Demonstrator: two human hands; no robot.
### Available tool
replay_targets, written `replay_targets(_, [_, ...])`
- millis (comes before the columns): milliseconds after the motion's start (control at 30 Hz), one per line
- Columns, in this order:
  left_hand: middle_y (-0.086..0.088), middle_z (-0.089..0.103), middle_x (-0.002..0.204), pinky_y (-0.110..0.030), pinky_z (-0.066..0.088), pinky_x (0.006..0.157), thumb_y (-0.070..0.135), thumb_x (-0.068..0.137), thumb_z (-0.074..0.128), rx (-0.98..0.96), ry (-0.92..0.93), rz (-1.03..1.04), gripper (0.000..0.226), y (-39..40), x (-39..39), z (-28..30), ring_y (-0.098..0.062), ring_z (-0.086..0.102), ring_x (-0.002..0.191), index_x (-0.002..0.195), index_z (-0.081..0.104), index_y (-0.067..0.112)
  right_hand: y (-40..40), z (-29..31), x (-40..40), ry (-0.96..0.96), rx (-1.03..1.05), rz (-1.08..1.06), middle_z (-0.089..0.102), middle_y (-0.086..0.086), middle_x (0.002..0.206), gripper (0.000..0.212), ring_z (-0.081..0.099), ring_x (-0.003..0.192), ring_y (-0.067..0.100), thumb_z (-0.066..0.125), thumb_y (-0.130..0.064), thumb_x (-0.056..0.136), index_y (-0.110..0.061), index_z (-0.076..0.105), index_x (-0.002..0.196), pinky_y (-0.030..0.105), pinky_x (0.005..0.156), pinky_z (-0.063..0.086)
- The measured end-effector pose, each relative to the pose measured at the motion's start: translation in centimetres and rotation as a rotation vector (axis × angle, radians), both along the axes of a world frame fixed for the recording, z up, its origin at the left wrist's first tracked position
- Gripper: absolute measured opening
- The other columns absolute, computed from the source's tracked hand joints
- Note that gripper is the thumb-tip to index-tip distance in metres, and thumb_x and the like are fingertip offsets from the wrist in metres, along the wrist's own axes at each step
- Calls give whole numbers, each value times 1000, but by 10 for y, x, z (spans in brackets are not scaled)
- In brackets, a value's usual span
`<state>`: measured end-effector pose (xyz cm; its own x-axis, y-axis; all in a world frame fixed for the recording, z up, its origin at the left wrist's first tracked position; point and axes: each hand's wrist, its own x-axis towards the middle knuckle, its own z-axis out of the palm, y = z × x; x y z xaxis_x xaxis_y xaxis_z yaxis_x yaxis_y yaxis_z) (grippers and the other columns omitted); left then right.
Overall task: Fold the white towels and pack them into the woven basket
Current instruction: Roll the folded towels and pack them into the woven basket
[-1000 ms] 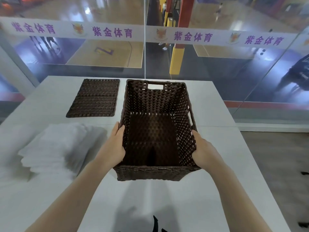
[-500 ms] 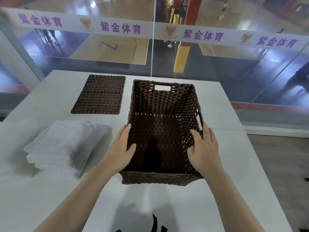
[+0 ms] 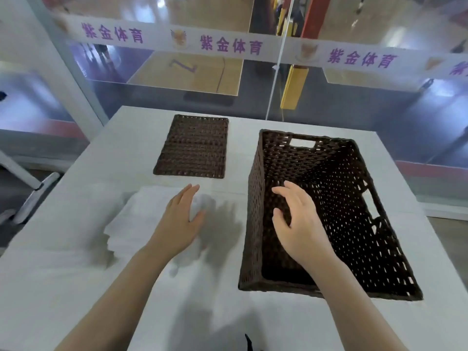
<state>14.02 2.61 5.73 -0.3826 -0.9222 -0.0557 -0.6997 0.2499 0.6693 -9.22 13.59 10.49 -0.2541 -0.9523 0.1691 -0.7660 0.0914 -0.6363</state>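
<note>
Both hands spread, empty: left hand (image 3: 180, 219) over white towels (image 3: 141, 219), right hand (image 3: 300, 219) over woven basket (image 3: 255, 188).

One basket (image 3: 255, 198), one lid (image 3: 192, 146).

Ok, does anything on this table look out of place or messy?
Nothing stands out. The woven basket sits upright and empty, its flat woven lid lies beside it, and the white towels sit in a slightly uneven stack under the left hand.
</note>
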Motion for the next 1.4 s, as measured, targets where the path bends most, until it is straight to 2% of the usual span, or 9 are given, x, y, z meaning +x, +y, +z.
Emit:
replay_targets(200, [-5, 32, 157, -33, 18, 117, 25, 99, 51, 6, -122, 111, 51, -41, 85, -19, -20, 23, 146, 148, 39, 16, -47, -16, 90, -200, 63, 114, 43, -16, 133, 39, 33, 126, -8, 52, -11, 96, -23, 48, 133, 0, 101, 19])
replay_targets(433, [-2, 36, 155, -18, 4, 115, 47, 102, 30, 80, -128, 33, 55, -55, 112, -41, -13, 21, 147, 145, 44, 16, -86, -91, 162, -575, 414, -73, 45, -12, 133, 38, 39, 118, 1, 48, -24, 100, -27, 42, 138, 20, 96, 33])
replay_targets(533, [-4, 31, 158, -31, 6, 122, 71, 82, 11, 80, -223, -41, 85, -60, 122, -69, -16, 17, 149, 150, 35, 24, -94, -122, 177, -826, 527, -244, 51, -9, 130, 40, 50, 116, 15, 45, -41, 99, -29, 41, 137, 31, 96, 42])
replay_targets(767, [5, 2, 164, -48, 7, 121, 81, 72, 13, 155, -286, -71, 91, -61, 135, -77, -25, -1, 151, 154, 10, 41, -100, -169, 193, -1237, 692, -470, 58, 2, 122, 34, 56, 114, 25, 42, -45, 101, -21, 50, 124, 41, 100, 46])
replay_targets(900, [4, -3, 164, -48, 5, 121, 79, 72, 10, 143, -308, -87, 92, -59, 138, -83, -25, -5, 150, 154, 7, 39, -103, -183, 200, -1348, 695, -538, 68, 12, 116, 46, 64, 108, 31, 47, -49, 98, -13, 61, 123, 46, 97, 52])
replay_targets(1033, [5, -6, 164, -47, 2, 121, 78, 72, 10, 151, -304, -92, 90, -60, 137, -85, -23, -8, 150, 154, 6, 40, -113, -185, 206, -1440, 637, -527, 72, 9, 97, 40, 68, 87, 28, 48, -44, 99, -11, 65, 115, 39, 71, 57])
replay_targets(1133, [6, -5, 164, -47, 2, 121, 78, 73, 12, 160, -300, -95, 89, -60, 139, -87, -23, -9, 150, 154, 6, 41, -116, -188, 209, -1463, 614, -516, 73, 8, 96, 40, 68, 89, 28, 49, -47, 97, -13, 67, 111, 45, 81, 59])
replay_targets(1233, [7, -3, 164, -48, 3, 121, 74, 73, 14, 174, -276, -88, 87, -61, 140, -86, -22, -7, 150, 153, 6, 42, -118, -188, 212, -1492, 623, -495, 75, 5, 94, 45, 70, 85, 25, 49, -55, 95, -16, 68, 109, 36, 66, 56])
replay_targets(1400, [10, 2, 164, -45, 7, 121, 65, 74, 22, 229, -186, -68, 80, -67, 149, -79, -18, -2, 150, 151, 11, 48, -121, -190, 223, -1514, 641, -519, 71, 5, 116, 59, 65, 109, 26, 46, -68, 90, -22, 65, 122, 43, 94, 54])
